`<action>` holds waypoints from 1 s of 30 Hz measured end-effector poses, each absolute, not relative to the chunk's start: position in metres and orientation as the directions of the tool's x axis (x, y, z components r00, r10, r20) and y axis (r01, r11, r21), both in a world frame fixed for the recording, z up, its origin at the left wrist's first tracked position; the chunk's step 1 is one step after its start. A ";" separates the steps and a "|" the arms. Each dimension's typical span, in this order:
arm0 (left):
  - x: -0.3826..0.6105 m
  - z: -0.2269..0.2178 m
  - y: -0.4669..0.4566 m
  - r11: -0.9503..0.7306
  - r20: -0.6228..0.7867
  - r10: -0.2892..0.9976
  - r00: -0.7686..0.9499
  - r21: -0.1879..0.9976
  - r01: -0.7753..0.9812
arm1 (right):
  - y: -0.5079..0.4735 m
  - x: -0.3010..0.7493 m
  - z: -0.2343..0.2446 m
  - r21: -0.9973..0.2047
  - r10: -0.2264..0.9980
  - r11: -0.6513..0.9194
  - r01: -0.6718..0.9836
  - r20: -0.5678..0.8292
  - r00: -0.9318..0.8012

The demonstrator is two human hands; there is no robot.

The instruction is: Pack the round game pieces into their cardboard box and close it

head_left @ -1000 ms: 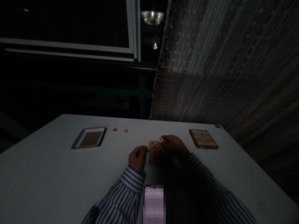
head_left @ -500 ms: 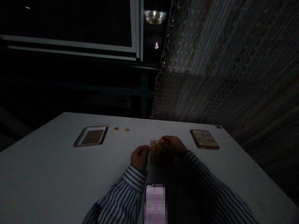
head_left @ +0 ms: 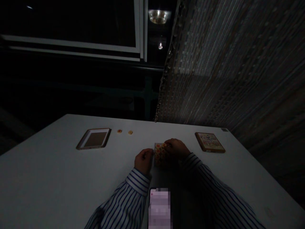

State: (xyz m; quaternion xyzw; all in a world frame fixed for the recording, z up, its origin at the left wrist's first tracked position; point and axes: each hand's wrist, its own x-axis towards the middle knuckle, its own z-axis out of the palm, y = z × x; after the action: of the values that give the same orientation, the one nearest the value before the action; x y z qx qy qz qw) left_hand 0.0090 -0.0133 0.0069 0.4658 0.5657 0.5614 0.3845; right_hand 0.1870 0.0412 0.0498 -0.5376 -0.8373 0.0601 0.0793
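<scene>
Left hand (head_left: 143,161): your fingers are curled, thumb and forefinger tips close together at the left edge of the case (head_left: 156,144); I cannot tell whether they grip it.
Right hand (head_left: 178,149): your fingers bend down over the case's far part, a piece showing at their tips; I cannot tell whether they pinch it.
Case: on the table (head_left: 59,181), between your left and right fingers, its right part hidden by your right hand.
Pieces (head_left: 158,152): round, in rows, showing between your two sets of fingertips.
Loose discs (head_left: 130,132): two, beyond and left of your left fingers.
Tray (head_left: 91,148): farther left of those fingers.
Box (head_left: 211,141): well right of your right fingers.
Phone (head_left: 159,211): nearer you than your fingers.
</scene>
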 end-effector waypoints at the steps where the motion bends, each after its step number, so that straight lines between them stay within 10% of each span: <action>1: 0.009 0.007 -0.013 -0.065 0.087 0.960 -0.267 0.994 0.090 | 0.041 0.187 0.050 -0.180 0.909 0.417 0.891 0.060 -0.414; 30: 0.010 0.011 -0.015 -0.042 0.071 0.957 -0.283 0.993 0.109 | 0.042 0.185 0.052 -0.134 0.889 0.455 0.880 0.008 -0.458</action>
State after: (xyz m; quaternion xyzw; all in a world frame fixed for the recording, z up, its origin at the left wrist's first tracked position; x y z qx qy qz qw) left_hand 0.0104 -0.0149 0.0109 0.4614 0.5774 0.5549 0.3819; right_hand 0.1854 0.0417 0.0518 -0.5191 -0.8521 0.0551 0.0383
